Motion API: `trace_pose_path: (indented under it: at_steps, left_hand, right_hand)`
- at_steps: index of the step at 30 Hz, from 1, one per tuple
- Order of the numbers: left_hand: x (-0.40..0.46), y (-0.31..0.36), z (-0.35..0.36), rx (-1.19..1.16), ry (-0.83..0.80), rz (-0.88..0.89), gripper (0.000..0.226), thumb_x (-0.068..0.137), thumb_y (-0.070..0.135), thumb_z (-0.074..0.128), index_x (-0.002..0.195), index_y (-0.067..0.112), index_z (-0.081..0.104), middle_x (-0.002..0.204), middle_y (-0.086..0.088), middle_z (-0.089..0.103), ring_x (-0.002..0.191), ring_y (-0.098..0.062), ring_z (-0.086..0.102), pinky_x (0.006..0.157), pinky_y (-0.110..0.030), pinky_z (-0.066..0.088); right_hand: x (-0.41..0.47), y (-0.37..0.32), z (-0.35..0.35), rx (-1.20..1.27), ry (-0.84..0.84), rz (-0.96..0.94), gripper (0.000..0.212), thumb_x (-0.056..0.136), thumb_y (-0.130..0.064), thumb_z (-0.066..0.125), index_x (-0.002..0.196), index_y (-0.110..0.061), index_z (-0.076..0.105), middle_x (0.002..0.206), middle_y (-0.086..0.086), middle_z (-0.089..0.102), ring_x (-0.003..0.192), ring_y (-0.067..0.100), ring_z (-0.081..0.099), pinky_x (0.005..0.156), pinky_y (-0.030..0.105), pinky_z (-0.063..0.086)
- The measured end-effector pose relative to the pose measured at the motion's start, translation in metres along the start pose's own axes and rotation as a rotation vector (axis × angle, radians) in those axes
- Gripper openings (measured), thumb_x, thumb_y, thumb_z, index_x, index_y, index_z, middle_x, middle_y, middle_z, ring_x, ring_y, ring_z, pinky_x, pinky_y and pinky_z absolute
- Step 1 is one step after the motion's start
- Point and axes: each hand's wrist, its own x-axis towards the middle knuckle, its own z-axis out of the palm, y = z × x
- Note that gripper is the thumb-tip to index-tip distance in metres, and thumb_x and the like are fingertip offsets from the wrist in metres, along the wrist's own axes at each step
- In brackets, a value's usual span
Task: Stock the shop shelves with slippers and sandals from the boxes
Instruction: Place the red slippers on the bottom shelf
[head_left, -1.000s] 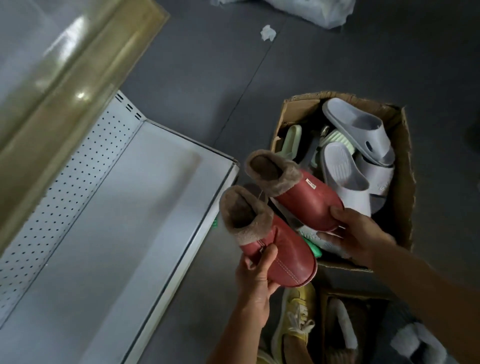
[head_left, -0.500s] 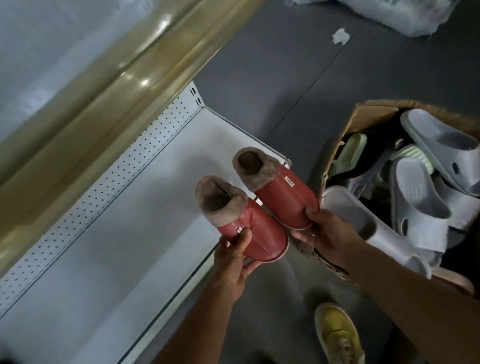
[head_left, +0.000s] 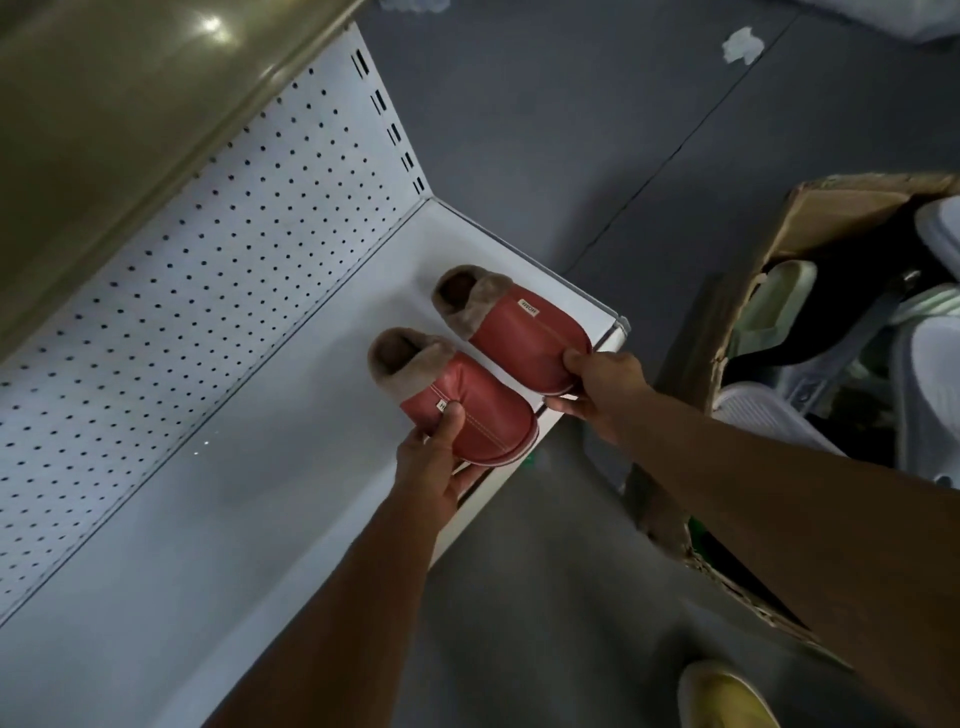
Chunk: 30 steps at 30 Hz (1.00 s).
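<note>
Two red leather-look slippers with brown fleece collars sit side by side over the right end of the white metal shelf (head_left: 249, 467), toes toward the person, fleece openings toward the pegboard. The nearer red slipper (head_left: 462, 410) is pinched at its toe by the left hand (head_left: 434, 462), thumb pressed on top beside a small label, fingers curled beneath the sole. The farther red slipper (head_left: 519, 332) is gripped at its toe by the right hand (head_left: 597, 389), thumb on the upper and fingers tucked under the sole edge. Both toes hang right at the shelf's front lip; whether the soles rest flat on the shelf, I cannot tell from here. The two slippers lie just beside each other, almost touching.

Behind them rises the white perforated back panel (head_left: 208, 260), and above that a glossy olive-gold ledge (head_left: 104, 104). Off to the right, on the dark grey floor (head_left: 545, 130), stands an open brown cardboard box (head_left: 831, 202) packed with pale grey slides (head_left: 930, 374) and a mint-green sandal (head_left: 779, 296). A crumpled white scrap of paper (head_left: 743, 45) lies farther out on the floor. Down at the bottom edge, a yellow shoe (head_left: 727, 696) pokes into sight.
</note>
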Motion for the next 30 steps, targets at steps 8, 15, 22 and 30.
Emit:
trace_pose_path:
  at_steps: [8, 15, 22, 30]
  left_hand:
    - [0.032, 0.005, 0.024, -0.047, 0.073, 0.024, 0.049, 0.093, 0.021, 0.063, 0.139, 0.014, 0.045, 0.128, -0.014, 0.061, 0.103, -0.028, 0.064, 0.077, -0.039, 0.057]
    - [0.027, 0.003, 0.02, 0.111, 0.063, -0.101, 0.044, 0.097, 0.025, 0.057, 0.138, 0.016, 0.044, 0.123, -0.011, 0.058, 0.106, -0.027, 0.058, 0.09, -0.04, 0.052]
    - [-0.021, -0.002, 0.035, 0.184, 0.092, -0.175, 0.033, 0.093, 0.025, 0.062, 0.122, 0.012, 0.053, 0.106, -0.007, 0.056, 0.106, -0.023, 0.057, 0.091, -0.038, 0.052]
    - [-0.116, -0.029, 0.085, 0.145, -0.109, -0.23, 0.034, 0.101, 0.022, 0.05, 0.132, 0.011, 0.053, 0.108, -0.006, 0.068, 0.1, -0.021, 0.067, 0.085, -0.035, 0.053]
  right_hand:
    - [0.031, -0.006, 0.008, -0.086, 0.113, -0.049, 0.028, 0.096, -0.001, 0.046, 0.122, -0.005, 0.053, 0.11, 0.013, 0.056, 0.096, 0.03, 0.06, 0.085, 0.037, 0.055]
    - [0.02, 0.0, -0.003, -0.078, 0.039, 0.008, 0.016, 0.092, -0.004, 0.055, 0.08, -0.012, 0.049, 0.077, 0.005, 0.047, 0.063, 0.011, 0.045, 0.078, 0.027, 0.048]
    - [-0.031, 0.018, -0.035, -0.083, 0.018, 0.045, 0.035, 0.088, -0.006, 0.055, 0.109, 0.021, 0.05, 0.079, 0.015, 0.051, 0.071, 0.025, 0.046, 0.064, 0.032, 0.04]
    - [-0.109, 0.02, -0.096, 0.049, 0.108, 0.012, 0.019, 0.096, 0.0, 0.045, 0.098, -0.002, 0.064, 0.079, 0.015, 0.066, 0.068, 0.025, 0.064, 0.062, 0.032, 0.058]
